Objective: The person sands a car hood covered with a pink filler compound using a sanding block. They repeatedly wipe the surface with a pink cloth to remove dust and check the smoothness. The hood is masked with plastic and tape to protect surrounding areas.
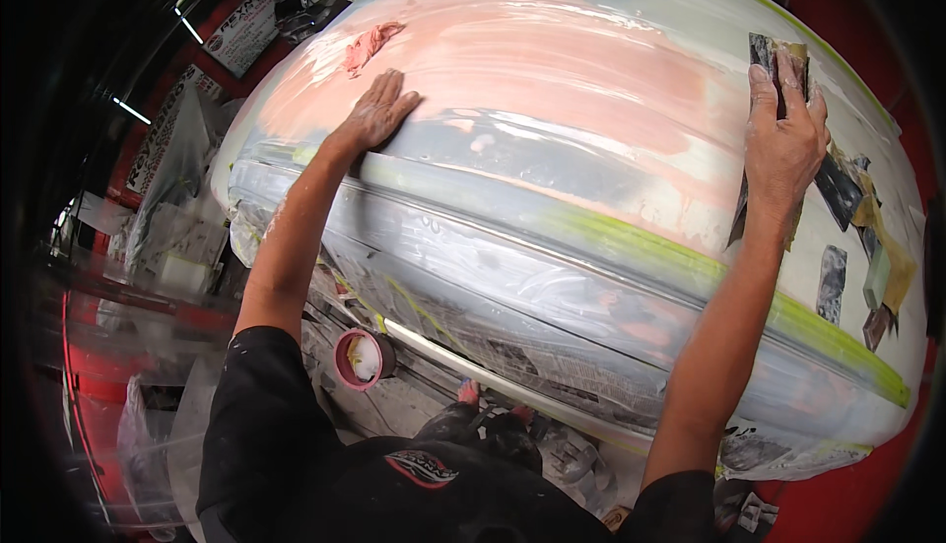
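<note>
A large curved vehicle panel [552, 60] fills the view, patched with pink, grey and white filler and smeared with pale dust. My left hand [379, 109] lies flat on it with fingers stretched out, just below a crumpled pink cloth [367, 45]. At the upper right, my right hand [783, 139] grips a long dark sanding block [761, 50] with tan paper, held upright in the picture against the panel. Part of the block is hidden behind my hand and forearm.
Several blocks and paper strips [872, 277] lie on the panel's right, beside a grey strip [831, 282]. Green-yellow tape [690, 257] runs along the near edge. A pink bucket [347, 366] with white contents stands below. Plastic sheeting [163, 218] and red racks fill the left.
</note>
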### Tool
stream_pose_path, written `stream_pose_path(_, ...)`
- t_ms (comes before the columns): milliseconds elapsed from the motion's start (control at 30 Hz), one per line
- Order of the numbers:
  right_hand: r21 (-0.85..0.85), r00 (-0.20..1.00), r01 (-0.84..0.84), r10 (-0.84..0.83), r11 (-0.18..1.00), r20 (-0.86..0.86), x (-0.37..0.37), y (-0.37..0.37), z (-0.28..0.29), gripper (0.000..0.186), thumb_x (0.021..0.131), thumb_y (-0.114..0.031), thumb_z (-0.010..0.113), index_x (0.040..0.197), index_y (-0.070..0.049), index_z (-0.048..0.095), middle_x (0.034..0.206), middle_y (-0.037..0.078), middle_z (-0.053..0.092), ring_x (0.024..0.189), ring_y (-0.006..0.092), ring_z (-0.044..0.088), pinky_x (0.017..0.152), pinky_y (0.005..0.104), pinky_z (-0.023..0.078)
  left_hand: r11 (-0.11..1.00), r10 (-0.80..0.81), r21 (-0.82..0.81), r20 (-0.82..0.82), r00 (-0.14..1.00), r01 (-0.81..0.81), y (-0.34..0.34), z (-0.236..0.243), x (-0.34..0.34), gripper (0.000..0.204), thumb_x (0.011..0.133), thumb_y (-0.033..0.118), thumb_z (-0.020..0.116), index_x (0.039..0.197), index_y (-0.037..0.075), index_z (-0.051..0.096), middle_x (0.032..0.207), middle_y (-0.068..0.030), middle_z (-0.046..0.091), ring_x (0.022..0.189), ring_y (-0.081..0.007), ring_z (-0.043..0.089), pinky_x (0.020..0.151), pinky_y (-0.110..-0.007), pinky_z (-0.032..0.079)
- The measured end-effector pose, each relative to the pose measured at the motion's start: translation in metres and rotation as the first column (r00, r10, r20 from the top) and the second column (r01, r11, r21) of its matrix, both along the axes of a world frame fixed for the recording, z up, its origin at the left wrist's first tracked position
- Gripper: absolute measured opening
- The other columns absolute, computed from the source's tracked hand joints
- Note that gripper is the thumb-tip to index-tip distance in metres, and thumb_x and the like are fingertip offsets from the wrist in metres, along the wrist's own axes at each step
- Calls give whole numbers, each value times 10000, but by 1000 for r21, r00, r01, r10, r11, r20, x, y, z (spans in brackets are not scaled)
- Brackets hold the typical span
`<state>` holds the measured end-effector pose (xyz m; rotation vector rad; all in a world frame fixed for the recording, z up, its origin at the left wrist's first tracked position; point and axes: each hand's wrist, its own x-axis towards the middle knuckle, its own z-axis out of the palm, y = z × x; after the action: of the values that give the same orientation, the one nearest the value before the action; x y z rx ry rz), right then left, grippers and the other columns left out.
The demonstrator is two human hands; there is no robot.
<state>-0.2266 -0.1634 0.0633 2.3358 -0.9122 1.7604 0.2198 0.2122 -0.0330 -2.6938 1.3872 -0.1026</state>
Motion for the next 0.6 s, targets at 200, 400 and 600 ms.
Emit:
stream_pose_path(200, -26, 1000, 3, -3, 1000, 15, 9, 4, 2, 408, 959, -460, 685, 1300, -243, 740, 1327, 270, 637, 1256, 430, 587, 1083, 518, 445, 994, -70, -82, -36, 997, 67, -41, 4, -34, 919, 1054, 657, 271, 1598, -81, 205, 1672, -308, 168, 1578, -417, 125, 1293, -454, 107)
stream_pose_path(400, -80, 999, -16, 13, 997, -38, 10, 7, 4, 399, 959, -421, 686, 1308, -231, 734, 1335, 263, 641, 1260, 402, 594, 1096, 493, 430, 909, -353, -247, -23, 935, 337, -158, 27, -193, 961, 1037, 692, 308, 1569, -107, 267, 1651, -320, 223, 1565, -427, 172, 1284, -466, 155)
stream_pose_path(600, -108, 976, -79, 55, 991, -211, 15, 12, 3, 396, 987, -367, 654, 1355, -228, 701, 1381, 247, 621, 1302, 413, 559, 1121, 498, 406, 836, -463, -384, -111, 879, 392, -209, 32, -248, 1004, 1005, 742, 332, 1548, -102, 309, 1620, -303, 304, 1540, -429, 238, 1273, -476, 197)
